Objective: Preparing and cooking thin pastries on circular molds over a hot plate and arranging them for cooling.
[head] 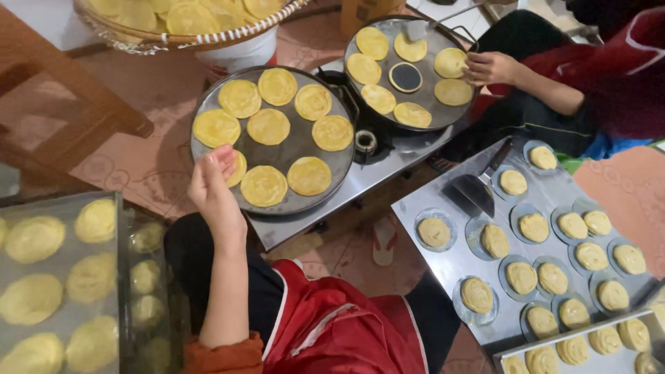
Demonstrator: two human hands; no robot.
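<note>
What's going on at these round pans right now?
The person's left hand is at the near edge of the round grey griddle pan, fingertips on a flat yellow dough disc there; eight more discs lie on that pan. The right hand is not in view. Another person's hand touches a disc at the edge of the second round pan. A metal tray on the right holds small raw dough rounds on paper circles, with a metal spatula lying on it.

Patterned reddish floor tiles [149, 173] run under everything; a brown wooden chair [62, 104] stands at upper left beside a pale wall [41, 21].
</note>
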